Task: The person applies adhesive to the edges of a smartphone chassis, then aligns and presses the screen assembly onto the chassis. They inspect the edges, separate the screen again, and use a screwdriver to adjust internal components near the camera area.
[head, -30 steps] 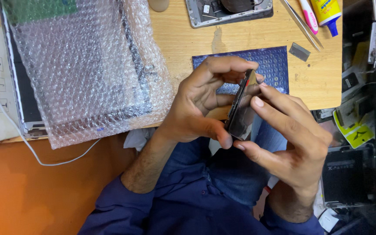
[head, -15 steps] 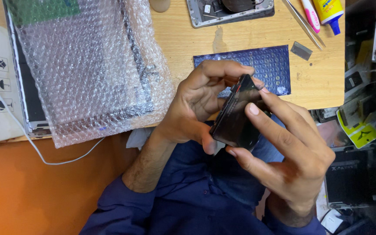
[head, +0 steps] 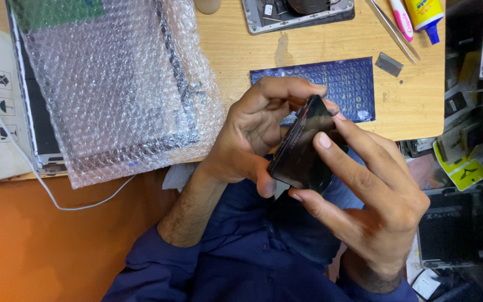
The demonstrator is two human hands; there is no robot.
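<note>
One dark phone (head: pixel 303 148) is gripped by the left hand (head: pixel 252 134) and right hand (head: pixel 364 190); its long axis is tilted, top end pointing far-right.

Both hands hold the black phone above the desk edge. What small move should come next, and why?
Probably lower the black phone onto the blue mat. The left hand and right hand grip it only by its edges, tilted in the air over the person's lap, and the mat lies just behind it on the wooden desk.
</note>
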